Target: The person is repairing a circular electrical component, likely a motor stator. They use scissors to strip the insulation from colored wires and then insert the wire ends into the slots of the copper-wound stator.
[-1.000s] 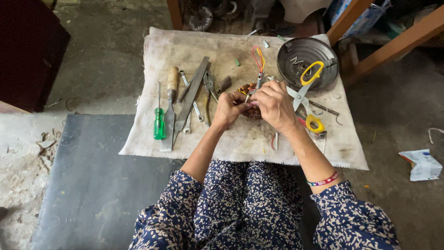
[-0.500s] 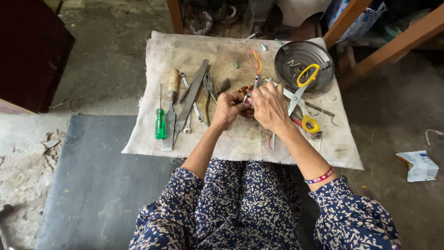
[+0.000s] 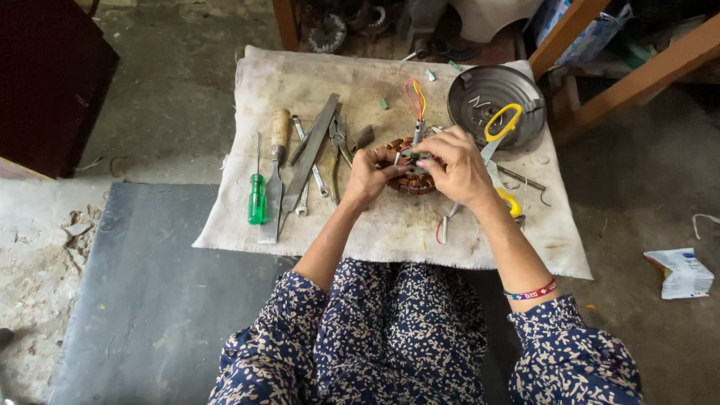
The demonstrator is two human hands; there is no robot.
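A round motor stator with copper windings [image 3: 411, 182] lies on a dirty white cloth [image 3: 315, 82] spread on the floor. My left hand [image 3: 367, 176] grips its left side, fingers curled over the rim. My right hand [image 3: 454, 169] covers its right side and pinches something small at the top of the windings. Red and yellow wires [image 3: 414, 97] rise from the stator toward the far side. What lies under my right palm is hidden.
Left of the hands lie a green screwdriver [image 3: 257, 201], a wooden-handled chisel [image 3: 276, 169], a flat file [image 3: 309, 154], spanners and pliers [image 3: 337, 150]. A round metal cover [image 3: 495, 94] and yellow-handled scissors [image 3: 501, 127] sit at right. Wooden legs [image 3: 622, 79] stand behind.
Both hands stay on the stator with only slight finger shifts. The camera view has drifted a little, so the cloth sits lower in frame.
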